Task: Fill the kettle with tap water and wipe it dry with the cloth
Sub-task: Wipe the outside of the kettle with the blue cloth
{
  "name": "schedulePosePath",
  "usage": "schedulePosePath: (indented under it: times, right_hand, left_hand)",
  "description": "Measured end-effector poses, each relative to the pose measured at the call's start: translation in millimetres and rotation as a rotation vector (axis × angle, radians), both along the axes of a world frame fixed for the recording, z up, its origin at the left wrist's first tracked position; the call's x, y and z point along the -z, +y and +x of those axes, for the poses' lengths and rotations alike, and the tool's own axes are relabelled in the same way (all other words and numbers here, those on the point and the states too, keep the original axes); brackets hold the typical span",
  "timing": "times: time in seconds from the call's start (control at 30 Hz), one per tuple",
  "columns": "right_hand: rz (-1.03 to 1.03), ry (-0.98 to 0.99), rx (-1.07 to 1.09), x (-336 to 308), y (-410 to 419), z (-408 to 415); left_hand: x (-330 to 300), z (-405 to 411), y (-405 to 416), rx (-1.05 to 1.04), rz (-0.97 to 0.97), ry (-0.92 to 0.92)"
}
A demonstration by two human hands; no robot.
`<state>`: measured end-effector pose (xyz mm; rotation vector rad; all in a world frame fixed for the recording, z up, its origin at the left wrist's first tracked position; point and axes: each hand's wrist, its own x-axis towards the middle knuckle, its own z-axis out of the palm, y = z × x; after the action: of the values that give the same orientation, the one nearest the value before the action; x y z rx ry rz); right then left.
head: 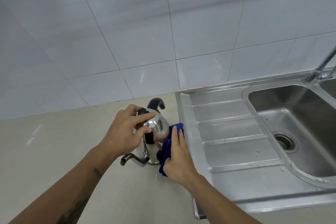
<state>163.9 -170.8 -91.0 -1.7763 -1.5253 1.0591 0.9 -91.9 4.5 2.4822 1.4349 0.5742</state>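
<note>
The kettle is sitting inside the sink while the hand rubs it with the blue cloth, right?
Not quite. The head view shows the kettle standing on the countertop, left of the sink. The right hand does rub it with the blue cloth.

Counts now showing: one steel kettle [154,136] standing on one beige counter [54,142]; one blue cloth [171,143]; two hands working, left hand [121,133] and right hand [177,162]; one tap [321,67]; one sink [236,133] showing one drain [284,142].
</note>
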Motion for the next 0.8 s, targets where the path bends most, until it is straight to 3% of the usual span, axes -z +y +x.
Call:
schedulePosePath:
  times: [0.27,0.4,0.57,0.8]
  right_hand:
    - [0.266,-0.178,-0.067,-37,15,20]
    - [0.076,0.053,-0.139,-43,49,43]
    - [-0.078,0.062,-0.180,-25,57,50]
    - [0.229,-0.107,-0.042,-17,10,17]
  left_hand:
    - [3,5,-7,-0.039,0.070,0.085]
    - [4,2,-10,-0.057,0.103,0.102]
    - [3,-5,-11,0.023,-0.011,0.018]
    - [10,-2,-12,-0.056,0.011,0.052]
